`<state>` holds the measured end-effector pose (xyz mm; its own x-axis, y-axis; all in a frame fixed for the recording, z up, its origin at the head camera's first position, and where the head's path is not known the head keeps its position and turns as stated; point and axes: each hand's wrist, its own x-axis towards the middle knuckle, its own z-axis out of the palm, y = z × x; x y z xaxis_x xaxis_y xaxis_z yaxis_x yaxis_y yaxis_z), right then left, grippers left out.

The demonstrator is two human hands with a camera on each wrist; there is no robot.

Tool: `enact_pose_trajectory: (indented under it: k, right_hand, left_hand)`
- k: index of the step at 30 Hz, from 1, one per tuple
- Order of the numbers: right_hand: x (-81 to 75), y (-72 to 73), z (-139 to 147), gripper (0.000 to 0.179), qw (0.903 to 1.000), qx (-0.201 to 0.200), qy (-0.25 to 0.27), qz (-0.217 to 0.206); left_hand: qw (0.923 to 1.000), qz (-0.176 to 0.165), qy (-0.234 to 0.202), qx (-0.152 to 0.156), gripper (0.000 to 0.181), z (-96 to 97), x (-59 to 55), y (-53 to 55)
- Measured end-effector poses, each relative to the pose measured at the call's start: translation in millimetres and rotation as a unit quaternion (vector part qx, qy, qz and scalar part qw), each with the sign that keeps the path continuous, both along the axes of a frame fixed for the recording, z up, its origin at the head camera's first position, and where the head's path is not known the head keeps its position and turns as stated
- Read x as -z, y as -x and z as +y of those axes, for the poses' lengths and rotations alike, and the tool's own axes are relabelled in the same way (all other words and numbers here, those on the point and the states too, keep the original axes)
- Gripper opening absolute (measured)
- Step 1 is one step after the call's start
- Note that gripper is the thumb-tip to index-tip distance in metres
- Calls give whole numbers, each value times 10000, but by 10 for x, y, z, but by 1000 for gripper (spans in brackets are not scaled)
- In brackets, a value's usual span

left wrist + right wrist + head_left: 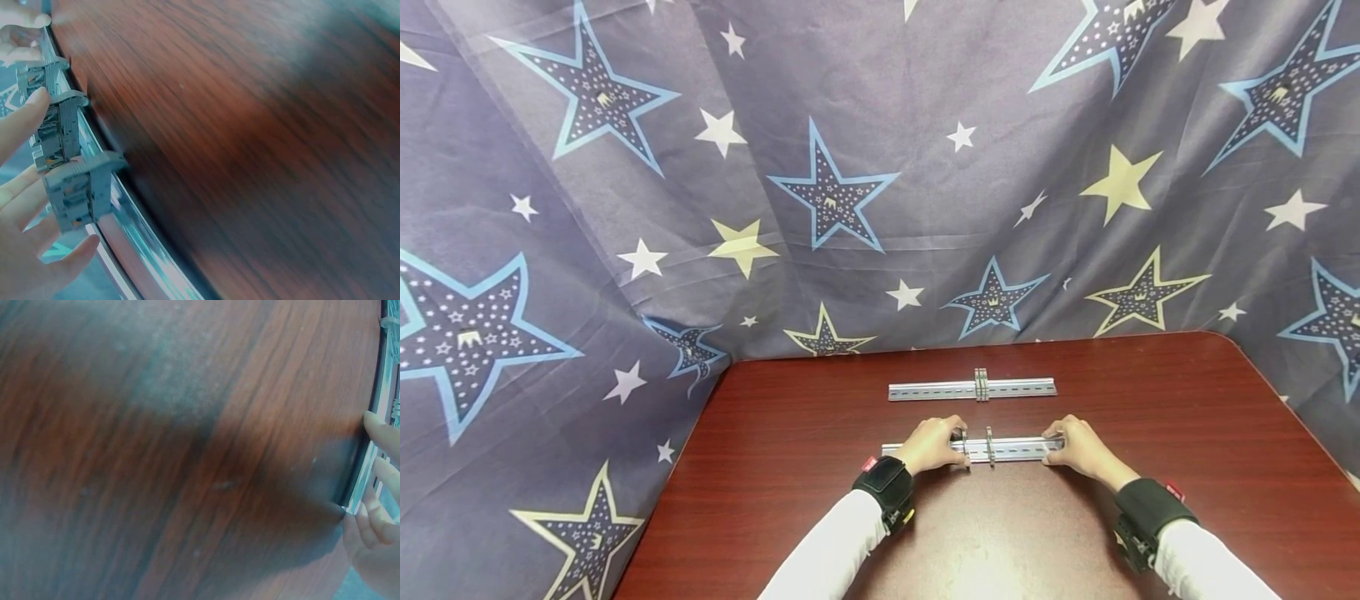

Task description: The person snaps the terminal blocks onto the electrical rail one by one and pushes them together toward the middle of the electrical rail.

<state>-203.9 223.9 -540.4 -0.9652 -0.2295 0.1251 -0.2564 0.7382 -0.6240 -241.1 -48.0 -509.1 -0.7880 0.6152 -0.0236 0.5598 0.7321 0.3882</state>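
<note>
A silver slotted DIN rail [1018, 449] lies across the table in front of me. Around its right end, the fingers and thumb of my right hand [1078, 446] grip the metal edges. My left hand [931, 446] is over the left part, pinching a thin grey terminal block [966, 448] that sits crosswise on the rail. Just to the right stands another terminal block [990, 447], apart from the first. Several grey blocks show in the left wrist view, including a near one [87, 187] beside my fingers. In the head view my left hand hides part of the rail.
Farther back lies a second DIN rail [936, 391], parallel to the first, with several terminal blocks [981, 385] grouped tightly near its middle. The reddish-brown wooden table [790, 467] ends at a star-patterned cloth [850, 283] hanging behind it and at the left.
</note>
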Motion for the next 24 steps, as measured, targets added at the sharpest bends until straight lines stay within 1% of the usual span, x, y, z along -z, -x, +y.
enact_pose_trajectory:
  k: [3,8,18,24]
  right_hand:
    - [-3,0,-7,33,10000,6,9,-45]
    - [-10,-5,-13,33,9999,42,13,-90]
    - [-10,-12,-10,33,10000,39,4,-71]
    - [-16,-11,-9,32,10000,28,3,-38]
  left_hand:
    - [10000,46,22,41,50,45,-4,-2]
    - [9999,52,108,2,50,114,-7,-7]
    - [9996,-170,131,-172,51,226,12,-24]
    - [9998,-115,113,-154,50,269,13,-21]
